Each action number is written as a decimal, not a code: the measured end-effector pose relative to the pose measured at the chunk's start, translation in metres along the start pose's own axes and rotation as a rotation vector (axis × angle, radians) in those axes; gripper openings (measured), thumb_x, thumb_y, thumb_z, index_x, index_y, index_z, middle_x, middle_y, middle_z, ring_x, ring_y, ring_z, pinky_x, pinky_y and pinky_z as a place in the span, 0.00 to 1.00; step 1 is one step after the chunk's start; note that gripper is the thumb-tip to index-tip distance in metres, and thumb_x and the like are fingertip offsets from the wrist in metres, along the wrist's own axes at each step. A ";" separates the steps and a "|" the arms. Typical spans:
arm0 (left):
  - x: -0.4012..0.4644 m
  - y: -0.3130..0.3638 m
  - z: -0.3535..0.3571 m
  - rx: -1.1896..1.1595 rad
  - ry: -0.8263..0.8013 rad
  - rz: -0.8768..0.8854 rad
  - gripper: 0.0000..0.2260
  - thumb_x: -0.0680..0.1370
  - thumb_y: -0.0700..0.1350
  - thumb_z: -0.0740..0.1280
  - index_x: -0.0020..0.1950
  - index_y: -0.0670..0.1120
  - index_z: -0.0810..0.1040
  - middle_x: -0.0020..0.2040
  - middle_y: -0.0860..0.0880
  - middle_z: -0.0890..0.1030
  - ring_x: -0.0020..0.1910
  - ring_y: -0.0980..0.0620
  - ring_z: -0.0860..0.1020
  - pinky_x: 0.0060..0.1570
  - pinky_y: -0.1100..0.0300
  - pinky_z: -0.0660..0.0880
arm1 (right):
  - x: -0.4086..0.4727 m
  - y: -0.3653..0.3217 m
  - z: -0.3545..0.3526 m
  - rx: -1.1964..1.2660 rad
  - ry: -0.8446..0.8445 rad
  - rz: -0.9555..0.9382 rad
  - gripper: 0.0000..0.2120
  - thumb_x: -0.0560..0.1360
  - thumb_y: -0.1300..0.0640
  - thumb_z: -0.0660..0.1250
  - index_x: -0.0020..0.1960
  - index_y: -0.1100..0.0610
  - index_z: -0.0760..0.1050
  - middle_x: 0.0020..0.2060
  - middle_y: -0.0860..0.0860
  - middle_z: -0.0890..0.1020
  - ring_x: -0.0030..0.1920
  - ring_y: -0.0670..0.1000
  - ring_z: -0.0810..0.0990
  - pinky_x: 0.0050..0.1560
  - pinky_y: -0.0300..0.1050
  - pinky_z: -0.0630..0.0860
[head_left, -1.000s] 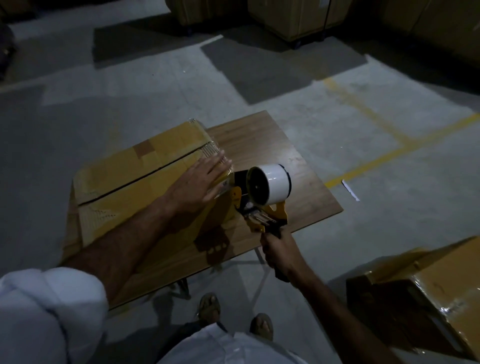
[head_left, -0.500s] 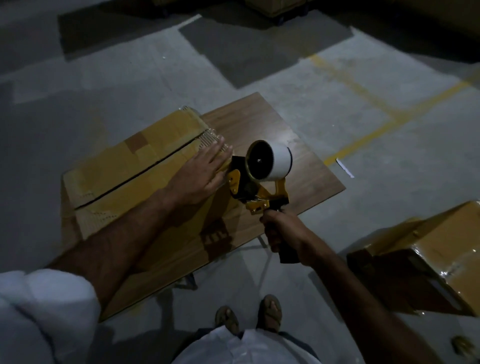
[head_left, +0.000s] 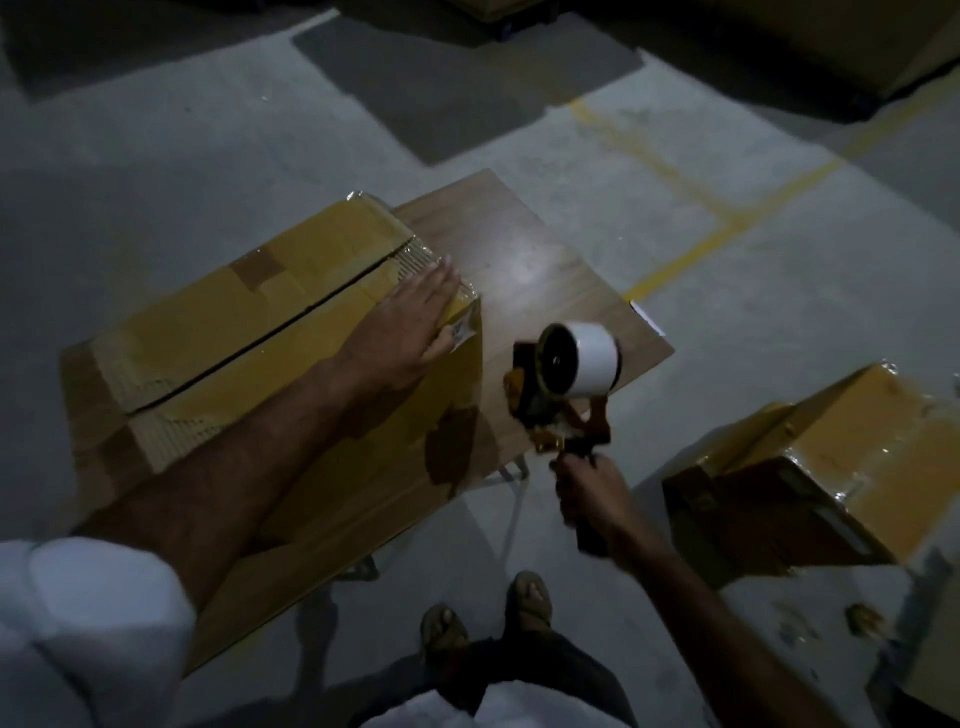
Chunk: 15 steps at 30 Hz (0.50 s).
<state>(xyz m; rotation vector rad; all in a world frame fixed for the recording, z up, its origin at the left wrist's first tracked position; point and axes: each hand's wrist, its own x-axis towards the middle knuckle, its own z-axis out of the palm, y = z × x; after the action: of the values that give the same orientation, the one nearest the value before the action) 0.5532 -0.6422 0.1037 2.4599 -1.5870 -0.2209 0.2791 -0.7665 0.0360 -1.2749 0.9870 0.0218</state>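
Note:
A yellow-brown cardboard box (head_left: 218, 322) lies on a small wooden table (head_left: 524, 270), its two top flaps meeting along a dark seam. My left hand (head_left: 410, 322) rests flat on the box's near right corner, fingers straight. My right hand (head_left: 592, 488) grips the handle of a tape dispenser (head_left: 561, 384) that carries a white roll of tape. The dispenser hangs in the air to the right of the box, apart from it, above the table's near right edge.
A second cardboard box (head_left: 831, 457), wrapped in shiny tape, sits on the concrete floor at the right. Yellow lines (head_left: 717, 234) cross the floor behind the table. More boxes (head_left: 909, 47) stand at the far back. My sandalled feet (head_left: 488, 618) are below the table's edge.
My right hand has drawn the tape dispenser away from the box's corner, to the right and towards me. My left hand stays flat on the box.

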 end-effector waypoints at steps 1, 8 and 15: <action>-0.001 -0.001 -0.001 -0.003 0.001 0.013 0.33 0.84 0.56 0.51 0.85 0.42 0.50 0.85 0.42 0.49 0.84 0.46 0.49 0.82 0.52 0.46 | 0.006 -0.010 0.000 -0.006 0.023 -0.057 0.11 0.85 0.54 0.61 0.43 0.54 0.70 0.27 0.47 0.69 0.24 0.45 0.66 0.27 0.42 0.62; -0.028 -0.032 -0.016 -0.006 -0.095 0.168 0.31 0.84 0.54 0.54 0.84 0.48 0.49 0.85 0.47 0.45 0.84 0.49 0.42 0.81 0.48 0.38 | 0.057 -0.043 -0.004 -0.673 0.340 -0.285 0.13 0.82 0.47 0.63 0.49 0.57 0.72 0.43 0.56 0.78 0.43 0.58 0.76 0.45 0.51 0.71; -0.047 -0.040 -0.018 -0.042 -0.125 0.112 0.27 0.87 0.46 0.58 0.83 0.55 0.50 0.84 0.53 0.45 0.83 0.50 0.40 0.81 0.46 0.38 | 0.145 -0.049 0.000 -0.914 0.306 -0.243 0.14 0.82 0.55 0.64 0.62 0.63 0.76 0.57 0.62 0.80 0.58 0.64 0.80 0.56 0.58 0.79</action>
<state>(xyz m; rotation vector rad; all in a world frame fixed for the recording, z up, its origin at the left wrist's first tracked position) 0.5730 -0.5815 0.1113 2.3589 -1.7454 -0.3926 0.3926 -0.8548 -0.0165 -2.2838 1.1160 0.1012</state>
